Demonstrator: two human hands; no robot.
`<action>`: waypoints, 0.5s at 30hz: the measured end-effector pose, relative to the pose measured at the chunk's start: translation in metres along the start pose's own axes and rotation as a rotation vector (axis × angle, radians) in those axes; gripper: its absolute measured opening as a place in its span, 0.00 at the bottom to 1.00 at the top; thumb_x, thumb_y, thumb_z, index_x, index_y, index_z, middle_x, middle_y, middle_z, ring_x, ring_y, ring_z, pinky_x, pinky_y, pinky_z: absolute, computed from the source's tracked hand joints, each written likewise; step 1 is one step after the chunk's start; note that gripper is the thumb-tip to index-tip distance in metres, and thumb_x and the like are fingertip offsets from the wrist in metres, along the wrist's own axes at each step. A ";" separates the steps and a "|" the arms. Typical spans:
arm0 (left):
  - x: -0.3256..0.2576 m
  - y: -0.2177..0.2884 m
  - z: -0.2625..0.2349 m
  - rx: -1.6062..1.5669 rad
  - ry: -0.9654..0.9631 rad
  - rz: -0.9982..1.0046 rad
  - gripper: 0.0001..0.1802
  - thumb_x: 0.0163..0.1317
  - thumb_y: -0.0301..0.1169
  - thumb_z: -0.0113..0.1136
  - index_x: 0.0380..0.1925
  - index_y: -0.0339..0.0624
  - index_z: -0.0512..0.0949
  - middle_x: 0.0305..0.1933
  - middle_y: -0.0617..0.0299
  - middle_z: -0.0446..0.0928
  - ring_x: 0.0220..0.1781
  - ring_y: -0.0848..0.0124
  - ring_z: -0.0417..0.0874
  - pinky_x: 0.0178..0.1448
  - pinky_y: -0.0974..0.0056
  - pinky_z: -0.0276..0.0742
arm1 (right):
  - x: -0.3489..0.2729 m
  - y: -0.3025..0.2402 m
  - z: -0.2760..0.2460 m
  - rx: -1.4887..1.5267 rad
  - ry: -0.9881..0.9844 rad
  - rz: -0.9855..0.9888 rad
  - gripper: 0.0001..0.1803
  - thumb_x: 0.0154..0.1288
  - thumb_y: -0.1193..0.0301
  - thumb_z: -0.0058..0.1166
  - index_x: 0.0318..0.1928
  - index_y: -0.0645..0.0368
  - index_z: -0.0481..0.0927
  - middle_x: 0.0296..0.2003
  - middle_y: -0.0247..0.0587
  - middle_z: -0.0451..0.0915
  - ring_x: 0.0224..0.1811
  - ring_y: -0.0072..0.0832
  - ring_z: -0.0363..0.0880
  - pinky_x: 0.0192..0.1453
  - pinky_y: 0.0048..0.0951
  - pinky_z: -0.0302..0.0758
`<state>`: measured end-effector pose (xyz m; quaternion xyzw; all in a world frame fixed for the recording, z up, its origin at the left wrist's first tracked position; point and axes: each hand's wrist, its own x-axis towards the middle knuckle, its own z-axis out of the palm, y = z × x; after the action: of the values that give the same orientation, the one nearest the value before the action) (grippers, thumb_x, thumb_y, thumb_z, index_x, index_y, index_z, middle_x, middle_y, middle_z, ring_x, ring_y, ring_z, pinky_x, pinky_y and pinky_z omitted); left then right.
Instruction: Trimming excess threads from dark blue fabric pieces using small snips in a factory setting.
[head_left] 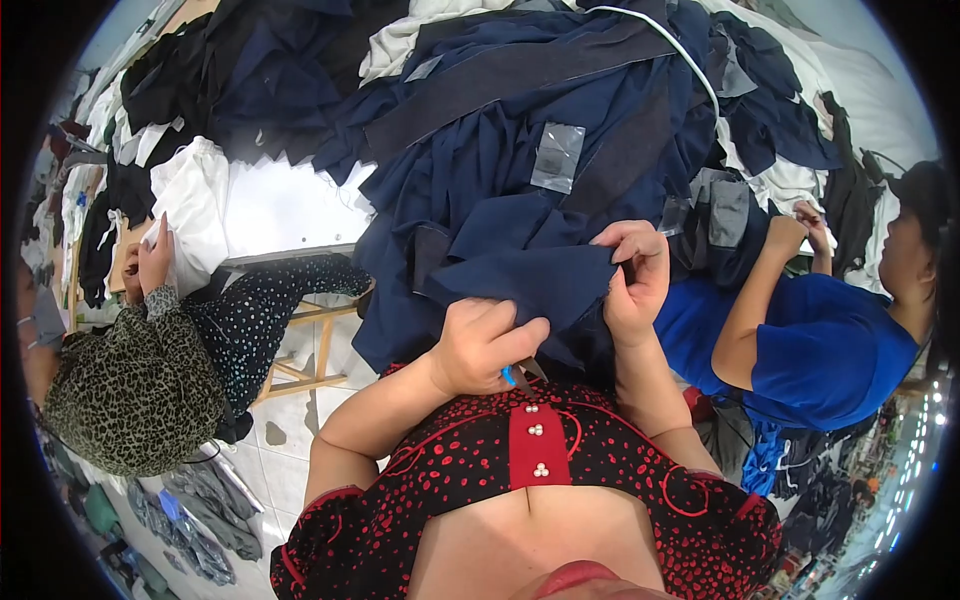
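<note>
Closest in, left hand [480, 345] has a closed grip on small blue-handled snips [512, 376], navy fabric panel [520, 280] just above it, its far edge pinched shut in right hand [632, 275].

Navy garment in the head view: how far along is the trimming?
Done: cannot tell; no finished stack is clearly set apart. In hand: the right hand pinches the edge of a navy garment held up off the heap, while the left hand grips small blue-handled snips just under the cloth. Left: a large heap of dark clothes covers the table in front, so much seems to remain.
</note>
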<state>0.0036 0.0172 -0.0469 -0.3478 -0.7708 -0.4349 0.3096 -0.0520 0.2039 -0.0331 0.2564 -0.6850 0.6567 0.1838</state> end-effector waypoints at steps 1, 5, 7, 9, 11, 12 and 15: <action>0.001 0.000 0.000 -0.006 0.001 0.001 0.15 0.37 0.30 0.60 0.30 0.40 0.78 0.17 0.62 0.61 0.16 0.65 0.68 0.21 0.64 0.63 | 0.000 0.001 -0.002 0.001 -0.012 -0.024 0.11 0.49 0.85 0.45 0.34 0.60 0.65 0.36 0.46 0.72 0.37 0.29 0.73 0.46 0.25 0.70; 0.003 0.000 -0.003 0.017 -0.006 0.019 0.16 0.37 0.32 0.60 0.30 0.39 0.78 0.17 0.62 0.60 0.16 0.65 0.68 0.21 0.64 0.64 | 0.000 -0.003 -0.003 0.039 -0.008 -0.035 0.09 0.53 0.84 0.46 0.34 0.59 0.65 0.37 0.46 0.72 0.37 0.28 0.73 0.46 0.24 0.70; 0.003 -0.001 -0.003 0.022 -0.024 0.016 0.16 0.37 0.33 0.60 0.30 0.39 0.78 0.17 0.62 0.60 0.16 0.65 0.68 0.21 0.64 0.64 | 0.000 -0.003 -0.003 0.029 -0.012 -0.037 0.09 0.54 0.83 0.46 0.34 0.59 0.65 0.37 0.45 0.72 0.37 0.27 0.73 0.46 0.24 0.70; 0.003 -0.002 -0.002 0.040 -0.002 0.042 0.17 0.37 0.34 0.60 0.30 0.38 0.78 0.16 0.62 0.59 0.15 0.65 0.67 0.21 0.64 0.64 | 0.000 -0.002 -0.003 0.021 -0.016 -0.038 0.09 0.55 0.83 0.47 0.34 0.59 0.65 0.37 0.45 0.72 0.37 0.27 0.73 0.46 0.24 0.70; 0.004 -0.002 -0.004 0.039 -0.005 0.036 0.17 0.36 0.34 0.60 0.30 0.38 0.78 0.16 0.62 0.59 0.16 0.65 0.67 0.21 0.64 0.64 | 0.000 0.001 -0.003 0.029 -0.011 -0.040 0.09 0.54 0.83 0.47 0.34 0.59 0.65 0.37 0.45 0.72 0.37 0.27 0.73 0.46 0.23 0.70; 0.005 -0.002 -0.005 0.035 -0.007 0.030 0.18 0.36 0.34 0.61 0.30 0.38 0.78 0.16 0.62 0.59 0.16 0.65 0.67 0.21 0.64 0.64 | 0.000 0.000 -0.003 0.029 -0.011 -0.040 0.09 0.54 0.83 0.47 0.34 0.59 0.65 0.37 0.45 0.72 0.37 0.27 0.73 0.46 0.23 0.70; 0.004 -0.004 -0.013 0.033 -0.020 -0.012 0.18 0.34 0.32 0.61 0.30 0.38 0.78 0.16 0.62 0.58 0.16 0.65 0.67 0.21 0.64 0.64 | 0.002 -0.002 -0.004 0.012 -0.034 -0.021 0.09 0.53 0.84 0.47 0.34 0.60 0.65 0.36 0.46 0.72 0.37 0.25 0.72 0.44 0.22 0.69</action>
<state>0.0002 0.0052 -0.0397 -0.3423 -0.7829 -0.4205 0.3050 -0.0530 0.2075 -0.0304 0.2756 -0.6813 0.6545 0.1775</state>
